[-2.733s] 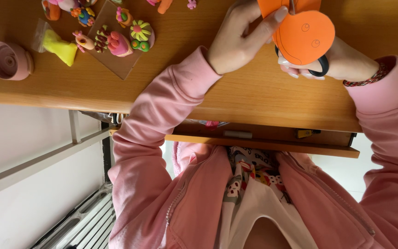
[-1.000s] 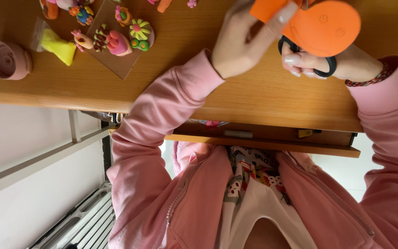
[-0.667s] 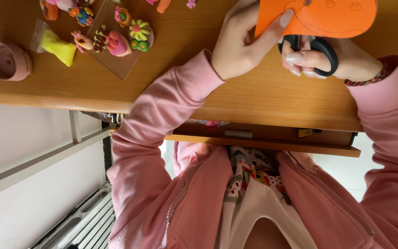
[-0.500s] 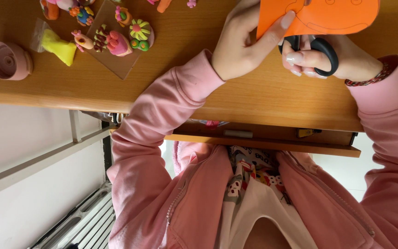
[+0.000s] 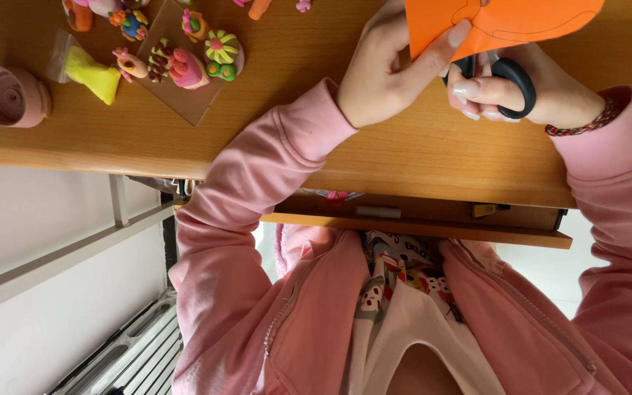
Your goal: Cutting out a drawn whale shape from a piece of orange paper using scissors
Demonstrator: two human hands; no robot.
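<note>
Orange paper [image 5: 506, 22] hangs above the wooden bench [image 5: 404, 146], its edge pinched by the left hand [image 5: 385, 69], while the right hand [image 5: 528, 91] has its grip closed through black scissors [image 5: 510, 77], clay figures [image 5: 177, 62] and a pink tape roll [image 5: 9, 95] lying well apart.

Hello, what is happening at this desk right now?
A person in a pink hoodie is cutting orange paper over a wooden desk. The left hand pinches the sheet's edge, keeping it up off the desk. The right hand has its fingers through the black handles of scissors, whose blades are hidden behind the sheet. A drawn outline shows on the paper. To the left on the desk lie small colourful clay figures, a yellow clay lump and a pink round container.
</note>
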